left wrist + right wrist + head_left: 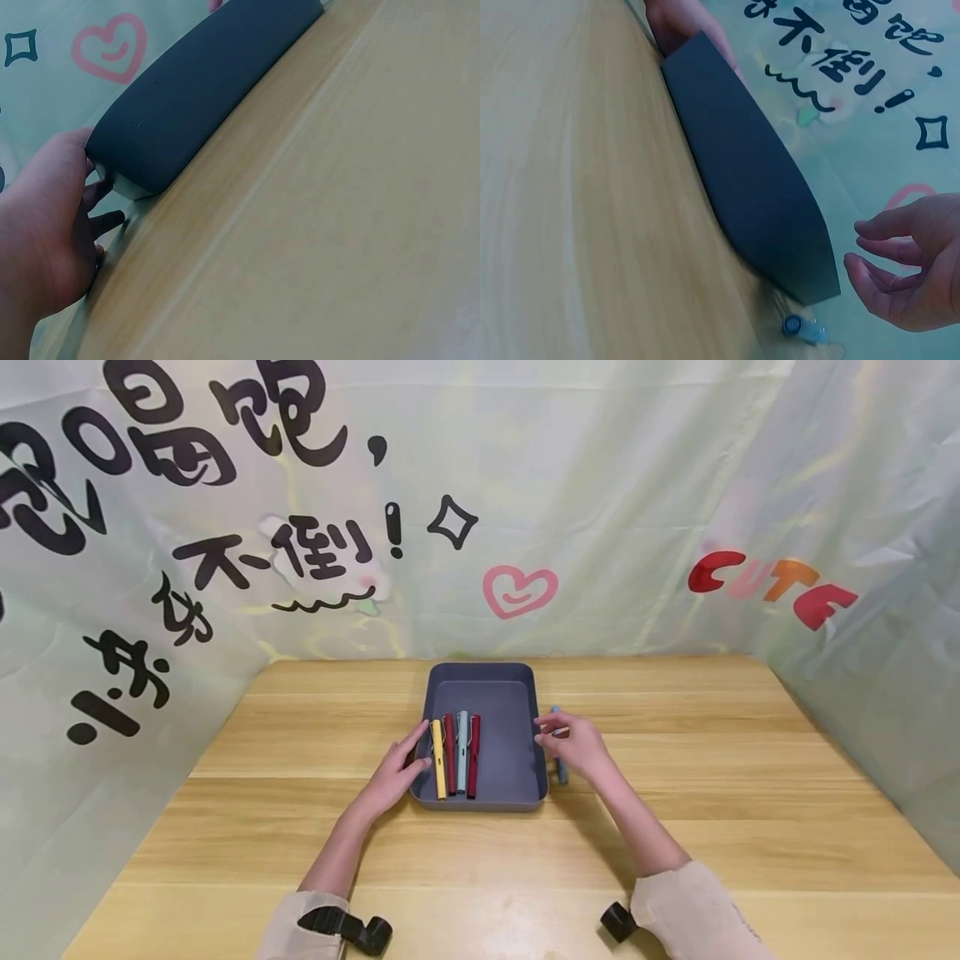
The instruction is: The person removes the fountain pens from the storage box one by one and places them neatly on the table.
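Observation:
A dark grey-blue rectangular tray (510, 743) lies on the table. Inside its left half several capped pens with wire clips lie side by side: a yellow pen (439, 760), a dark red pen (450, 756), a light blue pen (462, 752) and another dark red pen (474, 756). My left hand (393, 777) rests at the tray's left wall, thumb and index finger by the rim. Over the right rim hovers my right hand (576, 745), fingers loosely bent, a gap between thumb and fingertips, holding nothing. Below it, a blue pen (562, 772) lies on the table beside the tray, partly hidden.
The wooden table (480, 877) runs back to a pale printed curtain (615, 510), which also hangs along both sides. Black wrist camera mounts stand out from the left cuff (300, 927) and the right cuff (697, 910).

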`<action>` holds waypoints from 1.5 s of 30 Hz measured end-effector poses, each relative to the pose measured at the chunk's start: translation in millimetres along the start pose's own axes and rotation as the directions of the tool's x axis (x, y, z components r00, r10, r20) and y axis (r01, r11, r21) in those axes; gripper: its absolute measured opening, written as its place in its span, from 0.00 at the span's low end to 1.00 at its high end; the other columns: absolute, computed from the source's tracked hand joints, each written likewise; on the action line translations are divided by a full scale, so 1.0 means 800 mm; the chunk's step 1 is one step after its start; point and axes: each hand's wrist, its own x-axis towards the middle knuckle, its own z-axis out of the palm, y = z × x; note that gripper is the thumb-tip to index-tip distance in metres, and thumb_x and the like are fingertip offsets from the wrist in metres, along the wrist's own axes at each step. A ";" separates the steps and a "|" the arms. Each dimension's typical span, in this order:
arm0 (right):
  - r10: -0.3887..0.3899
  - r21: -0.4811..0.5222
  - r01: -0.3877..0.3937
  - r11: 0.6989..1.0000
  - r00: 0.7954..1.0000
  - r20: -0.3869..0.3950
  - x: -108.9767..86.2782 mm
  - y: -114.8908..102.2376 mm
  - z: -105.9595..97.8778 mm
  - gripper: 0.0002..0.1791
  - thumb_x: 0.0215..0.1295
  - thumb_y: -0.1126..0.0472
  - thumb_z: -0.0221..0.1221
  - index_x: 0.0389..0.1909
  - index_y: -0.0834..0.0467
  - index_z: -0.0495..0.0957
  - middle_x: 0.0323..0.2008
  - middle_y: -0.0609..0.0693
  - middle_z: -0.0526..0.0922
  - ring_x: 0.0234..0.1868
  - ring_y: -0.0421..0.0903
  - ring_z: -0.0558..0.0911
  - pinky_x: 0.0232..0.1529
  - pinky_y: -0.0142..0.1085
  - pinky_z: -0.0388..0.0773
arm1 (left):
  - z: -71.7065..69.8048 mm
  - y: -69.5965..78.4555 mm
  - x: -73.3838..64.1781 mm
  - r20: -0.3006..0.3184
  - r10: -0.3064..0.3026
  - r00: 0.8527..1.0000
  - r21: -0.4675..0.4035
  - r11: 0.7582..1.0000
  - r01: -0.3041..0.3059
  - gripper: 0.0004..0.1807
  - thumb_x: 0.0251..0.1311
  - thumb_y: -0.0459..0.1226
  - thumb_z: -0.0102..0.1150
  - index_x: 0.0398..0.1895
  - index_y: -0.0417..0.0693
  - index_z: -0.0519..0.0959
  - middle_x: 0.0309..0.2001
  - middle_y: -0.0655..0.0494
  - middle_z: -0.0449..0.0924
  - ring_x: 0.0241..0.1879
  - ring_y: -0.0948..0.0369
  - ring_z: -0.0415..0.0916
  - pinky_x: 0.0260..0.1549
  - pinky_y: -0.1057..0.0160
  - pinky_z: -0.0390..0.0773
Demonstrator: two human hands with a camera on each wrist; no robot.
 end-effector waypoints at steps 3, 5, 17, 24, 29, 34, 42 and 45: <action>0.003 0.004 -0.003 1.000 1.000 0.014 0.001 -0.008 0.007 0.15 0.56 0.71 0.61 0.46 0.70 0.77 0.34 0.58 0.80 0.33 0.50 0.80 0.29 0.35 0.79 | 0.002 -0.007 0.001 -0.005 -0.003 1.000 0.005 1.000 0.003 0.33 0.64 0.35 0.49 0.71 0.47 0.51 0.70 0.47 0.48 0.67 0.50 0.45 0.63 0.48 0.32; 0.004 0.007 -0.004 1.000 1.000 0.020 0.002 -0.014 0.012 0.15 0.56 0.71 0.61 0.45 0.69 0.77 0.35 0.58 0.80 0.33 0.50 0.80 0.29 0.34 0.79 | 0.002 -0.008 0.000 -0.008 -0.011 1.000 -0.001 1.000 0.011 0.34 0.64 0.36 0.50 0.72 0.49 0.51 0.70 0.48 0.48 0.67 0.50 0.45 0.63 0.49 0.32; 0.009 -0.002 -0.009 1.000 0.996 0.089 0.011 -0.028 0.046 0.15 0.56 0.69 0.62 0.46 0.66 0.78 0.35 0.56 0.80 0.33 0.53 0.81 0.31 0.39 0.79 | 0.003 -0.006 -0.001 -0.017 -0.025 1.000 0.003 1.000 0.025 0.33 0.63 0.33 0.49 0.71 0.50 0.53 0.69 0.49 0.49 0.67 0.52 0.46 0.64 0.52 0.33; -0.002 -0.025 0.005 1.000 0.993 0.122 0.012 -0.031 0.067 0.14 0.56 0.67 0.62 0.45 0.64 0.79 0.33 0.54 0.79 0.28 0.51 0.81 0.27 0.36 0.77 | 0.004 -0.006 -0.001 -0.049 -0.007 0.999 -0.006 1.000 0.006 0.34 0.58 0.29 0.50 0.70 0.47 0.56 0.69 0.44 0.51 0.66 0.47 0.47 0.63 0.46 0.41; 0.004 -0.032 0.000 0.999 0.991 0.136 0.012 -0.031 0.079 0.12 0.57 0.67 0.62 0.43 0.62 0.80 0.32 0.52 0.79 0.26 0.48 0.81 0.25 0.35 0.76 | 0.006 -0.003 -0.001 -0.078 -0.005 0.997 -0.005 1.000 0.005 0.34 0.54 0.27 0.51 0.68 0.45 0.60 0.68 0.42 0.52 0.66 0.45 0.48 0.60 0.42 0.48; 0.003 -0.038 0.002 0.999 0.991 0.135 0.012 -0.029 0.088 0.11 0.56 0.67 0.62 0.42 0.62 0.80 0.31 0.51 0.79 0.23 0.47 0.80 0.24 0.34 0.76 | 0.007 -0.003 0.000 -0.088 0.003 0.996 -0.017 1.000 -0.004 0.33 0.53 0.26 0.50 0.66 0.43 0.62 0.68 0.41 0.52 0.66 0.47 0.48 0.61 0.45 0.48; 0.017 -0.059 -0.008 0.998 0.989 0.145 0.015 -0.024 0.095 0.11 0.56 0.67 0.62 0.41 0.61 0.81 0.31 0.50 0.79 0.22 0.44 0.80 0.23 0.33 0.75 | 0.005 -0.003 0.000 -0.071 0.002 0.997 -0.025 1.000 -0.004 0.32 0.54 0.26 0.49 0.66 0.44 0.62 0.68 0.43 0.52 0.66 0.48 0.47 0.61 0.46 0.48; 0.021 -0.075 -0.010 0.997 0.988 0.151 0.016 -0.022 0.097 0.11 0.56 0.67 0.62 0.42 0.60 0.81 0.31 0.49 0.79 0.22 0.43 0.79 0.23 0.33 0.75 | 0.004 -0.002 0.001 -0.069 0.000 0.998 -0.030 1.000 -0.002 0.32 0.54 0.27 0.50 0.67 0.45 0.61 0.68 0.44 0.52 0.66 0.48 0.47 0.61 0.46 0.48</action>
